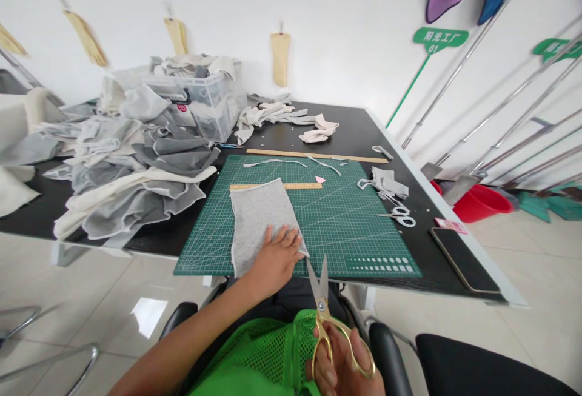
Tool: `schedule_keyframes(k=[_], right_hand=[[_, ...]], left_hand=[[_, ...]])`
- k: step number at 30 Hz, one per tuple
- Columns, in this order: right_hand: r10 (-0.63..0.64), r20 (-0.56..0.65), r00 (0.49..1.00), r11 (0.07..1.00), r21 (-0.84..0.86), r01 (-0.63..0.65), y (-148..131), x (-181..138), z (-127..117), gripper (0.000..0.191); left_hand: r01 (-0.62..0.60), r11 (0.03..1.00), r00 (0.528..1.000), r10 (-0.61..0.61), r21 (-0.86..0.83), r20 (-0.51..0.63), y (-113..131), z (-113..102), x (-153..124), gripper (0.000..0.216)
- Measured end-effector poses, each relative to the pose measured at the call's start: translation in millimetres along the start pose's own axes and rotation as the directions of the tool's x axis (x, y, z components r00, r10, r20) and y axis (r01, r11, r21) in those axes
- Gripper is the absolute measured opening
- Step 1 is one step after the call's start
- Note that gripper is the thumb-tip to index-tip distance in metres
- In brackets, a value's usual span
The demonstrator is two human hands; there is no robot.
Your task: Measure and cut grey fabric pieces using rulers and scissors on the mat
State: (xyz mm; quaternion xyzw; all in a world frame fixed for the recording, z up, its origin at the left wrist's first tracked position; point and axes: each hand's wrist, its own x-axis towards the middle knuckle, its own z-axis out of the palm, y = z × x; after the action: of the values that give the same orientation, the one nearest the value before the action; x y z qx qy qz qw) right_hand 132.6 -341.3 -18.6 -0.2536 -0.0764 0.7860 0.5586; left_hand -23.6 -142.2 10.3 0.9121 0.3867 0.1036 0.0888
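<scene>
My left hand (275,259) lies flat, fingers apart, on the near right corner of a grey piece of cloth (257,214) spread on the green cutting mat (345,226). My right hand (343,362) grips gold-handled scissors (321,305) low over my lap, blades parted and pointing up toward the mat's front edge, just right of the cloth. A wooden ruler (295,186) lies along the far edge of the cloth.
A long wooden ruler (318,155), cloth strips and a pink chalk piece (320,179) lie further back. White-handled scissors (402,217) and a phone (464,259) sit right. Heaped grey and cream fabric (131,171) and a clear bin (204,96) fill the left. A red basin (482,202) stands on the floor.
</scene>
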Motion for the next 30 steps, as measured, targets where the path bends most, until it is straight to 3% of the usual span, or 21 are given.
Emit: schedule_keyframes(k=[7,13,24,30], right_hand=[[-0.035,0.051,0.998,0.999,-0.005,0.035,0.2,9.6,5.0,0.058],[0.008,0.004,1.000,1.000,-0.013,-0.008,-0.3,3.0,2.9,0.057],[-0.025,0.079,0.997,0.998,-0.059,0.029,-8.4,17.3,9.9,0.059],[0.008,0.000,1.000,1.000,0.007,-0.008,-11.3,30.3,3.1,0.045]], left_hand=[[-0.022,0.997,0.999,0.025,0.074,-0.038,1.0,4.8,-1.4,0.048],[-0.039,0.994,0.999,0.042,0.103,-0.025,0.9,2.2,-1.8,0.050],[-0.043,0.993,0.998,0.048,0.113,-0.040,1.2,2.4,-3.3,0.051],[-0.072,0.993,0.996,0.076,0.089,-0.038,-0.7,0.3,-4.0,0.055]])
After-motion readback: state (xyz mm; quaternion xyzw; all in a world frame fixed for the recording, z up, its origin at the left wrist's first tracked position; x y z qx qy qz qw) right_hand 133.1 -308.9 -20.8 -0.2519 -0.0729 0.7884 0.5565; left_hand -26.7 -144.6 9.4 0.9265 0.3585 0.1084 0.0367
